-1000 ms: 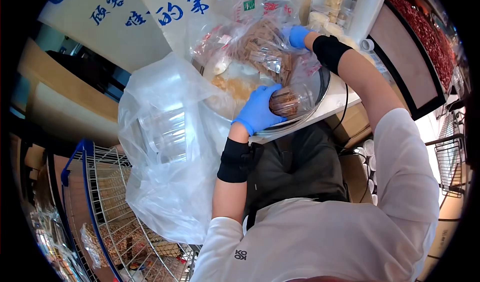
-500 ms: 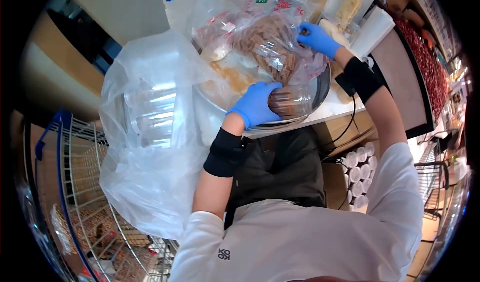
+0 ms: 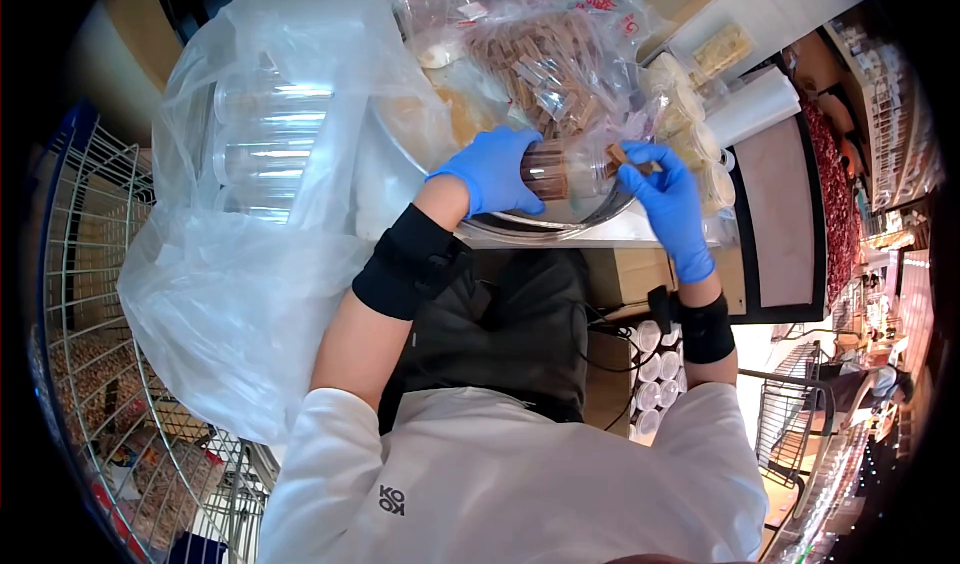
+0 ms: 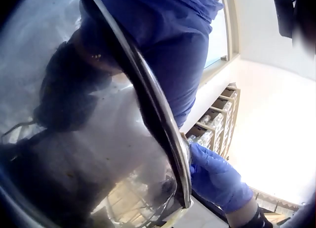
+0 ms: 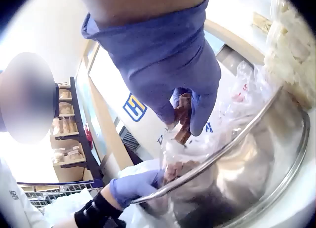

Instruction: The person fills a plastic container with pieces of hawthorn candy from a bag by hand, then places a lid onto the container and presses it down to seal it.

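My blue-gloved left hand (image 3: 490, 172) grips a clear plastic jar (image 3: 583, 156) that lies on its side with brown strips in it. The jar's mouth faces right, over the near rim of a round metal basin (image 3: 545, 232). Between thumb and fingers, my blue-gloved right hand (image 3: 665, 202) pinches a few brown strips (image 5: 183, 119) close to that mouth. Behind the jar, an open clear bag (image 3: 600, 49) of loose brown strips spreads across the basin. In the left wrist view the basin's wall hides most of what the left hand holds.
A big translucent bag of clear jars (image 3: 270, 149) stands on the left, beside a wire cart (image 3: 85, 264). Tubs of pale food (image 3: 690, 114) and a white roll (image 3: 755, 109) are at the right. Below the table, a carton holds several lidded tubs (image 3: 655, 369).
My right hand has come from the bag's far right side toward me, bringing brown strips to the jar's mouth. The left hand keeps its grip on the jar. The head view has shifted.
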`<state>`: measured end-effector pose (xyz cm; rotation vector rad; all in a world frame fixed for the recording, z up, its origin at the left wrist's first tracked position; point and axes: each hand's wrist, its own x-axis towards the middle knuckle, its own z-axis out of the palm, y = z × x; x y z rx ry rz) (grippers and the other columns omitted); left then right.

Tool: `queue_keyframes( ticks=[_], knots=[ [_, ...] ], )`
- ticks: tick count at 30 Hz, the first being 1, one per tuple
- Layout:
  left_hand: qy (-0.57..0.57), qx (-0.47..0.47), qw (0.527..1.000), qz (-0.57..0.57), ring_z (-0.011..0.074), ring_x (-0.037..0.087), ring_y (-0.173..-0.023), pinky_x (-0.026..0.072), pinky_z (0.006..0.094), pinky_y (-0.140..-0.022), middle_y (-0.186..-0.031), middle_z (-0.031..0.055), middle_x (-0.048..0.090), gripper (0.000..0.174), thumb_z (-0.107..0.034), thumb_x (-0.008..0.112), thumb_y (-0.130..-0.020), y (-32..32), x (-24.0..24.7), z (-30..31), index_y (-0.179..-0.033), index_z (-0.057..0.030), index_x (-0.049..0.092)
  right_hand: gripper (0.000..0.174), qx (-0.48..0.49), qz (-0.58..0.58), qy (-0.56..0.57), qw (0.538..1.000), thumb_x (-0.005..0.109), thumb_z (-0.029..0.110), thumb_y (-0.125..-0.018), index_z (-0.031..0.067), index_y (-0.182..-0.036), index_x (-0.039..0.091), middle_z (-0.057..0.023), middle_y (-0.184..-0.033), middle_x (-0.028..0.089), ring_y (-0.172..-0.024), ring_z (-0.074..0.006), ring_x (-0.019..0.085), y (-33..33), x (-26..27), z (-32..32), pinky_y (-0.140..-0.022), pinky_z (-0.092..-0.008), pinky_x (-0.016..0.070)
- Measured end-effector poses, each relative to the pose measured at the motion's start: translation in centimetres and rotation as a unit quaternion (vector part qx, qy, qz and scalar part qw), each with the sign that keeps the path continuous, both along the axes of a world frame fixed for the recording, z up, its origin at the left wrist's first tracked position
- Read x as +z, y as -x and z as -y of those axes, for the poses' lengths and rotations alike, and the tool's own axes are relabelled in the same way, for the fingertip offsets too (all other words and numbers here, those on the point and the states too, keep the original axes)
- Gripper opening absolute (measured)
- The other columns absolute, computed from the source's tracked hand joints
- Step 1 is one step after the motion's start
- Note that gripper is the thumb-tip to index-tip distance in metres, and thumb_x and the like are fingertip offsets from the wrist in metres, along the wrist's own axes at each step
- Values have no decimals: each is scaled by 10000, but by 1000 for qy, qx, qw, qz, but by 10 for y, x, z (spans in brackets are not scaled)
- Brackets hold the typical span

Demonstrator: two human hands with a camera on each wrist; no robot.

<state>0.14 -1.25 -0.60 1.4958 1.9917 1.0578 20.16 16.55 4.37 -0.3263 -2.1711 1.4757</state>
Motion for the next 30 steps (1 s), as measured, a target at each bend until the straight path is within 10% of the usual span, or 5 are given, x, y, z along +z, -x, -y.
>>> queue_keyframes(
  ticks=[9, 30],
  knots=[
    [-20, -21, 997, -68, 392, 551, -1123, 454, 435, -994, -1160, 205, 575, 835, -286, 863, -637, -1, -7, 1, -1369, -110, 501, 284, 12, 107, 70, 992, 680, 63, -917, 24, -1188, 603, -60, -1131, 656, -905, -99, 639, -19, -11, 4, -759, -244, 533],
    [-24, -21, 997, -75, 402, 543, -1132, 450, 434, -1013, -1181, 201, 572, 821, -286, 848, -652, -3, -6, 1, -1382, -139, 501, 360, 80, 211, -231, 947, 626, 89, -934, 60, -1286, 554, -125, -986, 635, -868, -210, 625, -19, 2, 7, -798, -319, 511]
  ],
)
